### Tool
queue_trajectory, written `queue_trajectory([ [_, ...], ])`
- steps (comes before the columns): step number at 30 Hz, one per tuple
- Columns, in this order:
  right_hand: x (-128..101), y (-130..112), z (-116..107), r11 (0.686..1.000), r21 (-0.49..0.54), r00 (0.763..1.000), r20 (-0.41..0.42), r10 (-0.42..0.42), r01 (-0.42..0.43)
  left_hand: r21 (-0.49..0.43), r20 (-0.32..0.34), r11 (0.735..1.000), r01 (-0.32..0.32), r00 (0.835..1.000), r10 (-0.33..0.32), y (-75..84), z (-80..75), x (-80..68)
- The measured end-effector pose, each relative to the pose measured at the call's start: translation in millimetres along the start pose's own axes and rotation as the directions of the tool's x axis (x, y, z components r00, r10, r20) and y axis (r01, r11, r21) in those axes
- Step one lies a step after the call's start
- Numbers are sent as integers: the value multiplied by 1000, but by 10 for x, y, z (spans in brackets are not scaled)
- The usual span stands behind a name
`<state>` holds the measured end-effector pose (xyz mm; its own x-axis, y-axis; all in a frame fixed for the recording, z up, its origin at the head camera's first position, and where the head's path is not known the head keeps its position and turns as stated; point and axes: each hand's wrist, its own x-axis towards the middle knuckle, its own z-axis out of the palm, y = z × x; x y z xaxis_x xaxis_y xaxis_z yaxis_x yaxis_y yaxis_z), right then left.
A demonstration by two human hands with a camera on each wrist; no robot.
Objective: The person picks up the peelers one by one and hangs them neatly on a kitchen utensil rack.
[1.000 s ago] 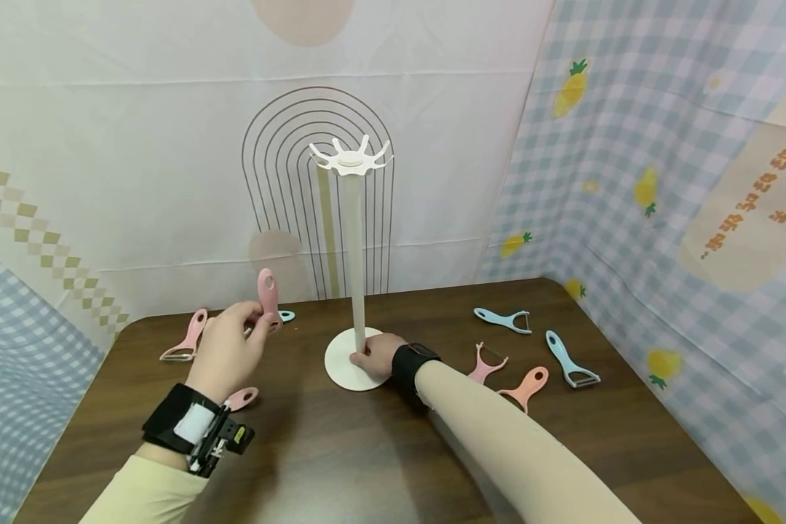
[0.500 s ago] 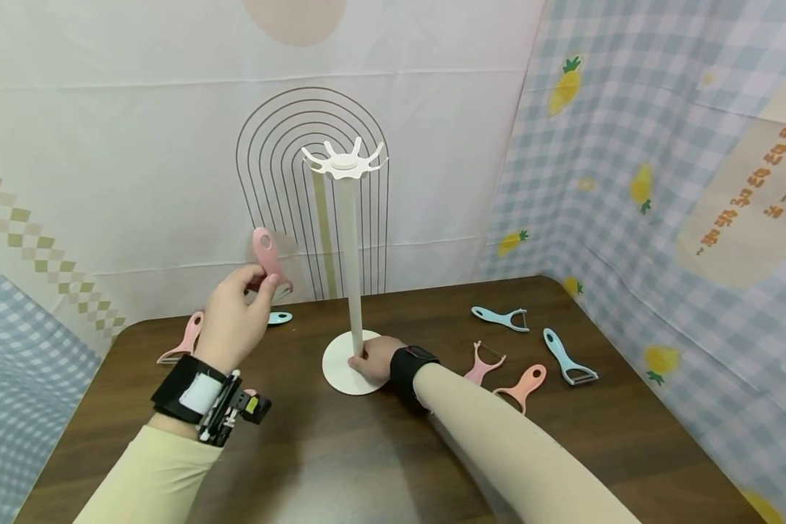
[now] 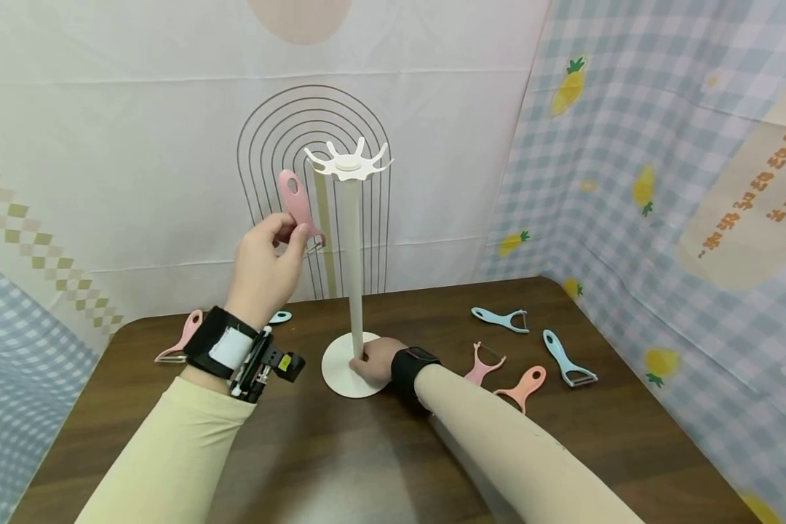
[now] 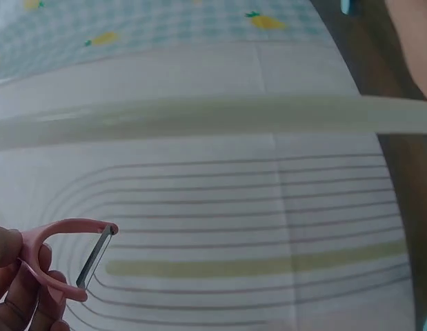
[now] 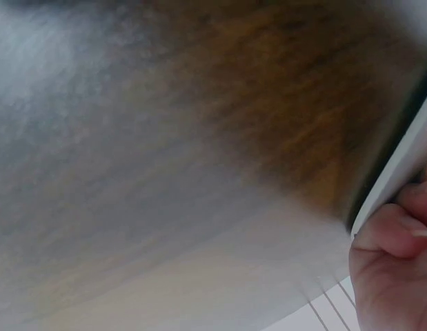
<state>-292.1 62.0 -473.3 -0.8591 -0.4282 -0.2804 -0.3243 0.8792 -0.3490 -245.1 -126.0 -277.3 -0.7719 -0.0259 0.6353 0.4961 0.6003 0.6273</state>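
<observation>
My left hand (image 3: 268, 266) pinches a pink peeler (image 3: 295, 196) near its head. The peeler's holed handle end points up, and its blade hangs below, left of the white stand's pole (image 3: 351, 247). The left wrist view shows the peeler's forked head (image 4: 68, 224) and metal blade, with fingers around the handle side. The stand's top carries a ring of upturned white hooks (image 3: 348, 166), level with or slightly above the peeler. My right hand (image 3: 376, 358) grips the stand low down, at its round base (image 3: 340, 371). In the right wrist view, curled fingers (image 5: 392, 241) meet the base's edge.
On the table's right side lie two blue peelers (image 3: 566, 360), a pink peeler (image 3: 481, 364) and an orange peeler (image 3: 524, 386). At the left lie another pink peeler (image 3: 190, 335) and a partly hidden blue one (image 3: 280, 317). Patterned cloth (image 3: 465, 145) hangs behind the table.
My left hand has raised the pink peeler from near the table and moved it right, closer to the stand's hooks. My right hand has stayed at the base.
</observation>
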Motion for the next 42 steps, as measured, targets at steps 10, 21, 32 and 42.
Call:
queue_trajectory([
  [10, 65, 8, 43, 999, 22, 999, -15, -37, 38, -26, -13, 999, -34, 999, 33, 278, 36, 216],
  [21, 33, 26, 37, 999, 1, 998, -39, -54, 54, -28, 1, 999, -22, 1000, 22, 373, 54, 308],
  [32, 58, 49, 55, 999, 27, 999, -29, -42, 43, -47, 51, 999, 1, 999, 2, 432, 81, 341],
  [42, -62, -30, -32, 1000, 14, 1000, -19, -16, 16, -47, 66, 999, -3, 998, 7, 365, 102, 278],
])
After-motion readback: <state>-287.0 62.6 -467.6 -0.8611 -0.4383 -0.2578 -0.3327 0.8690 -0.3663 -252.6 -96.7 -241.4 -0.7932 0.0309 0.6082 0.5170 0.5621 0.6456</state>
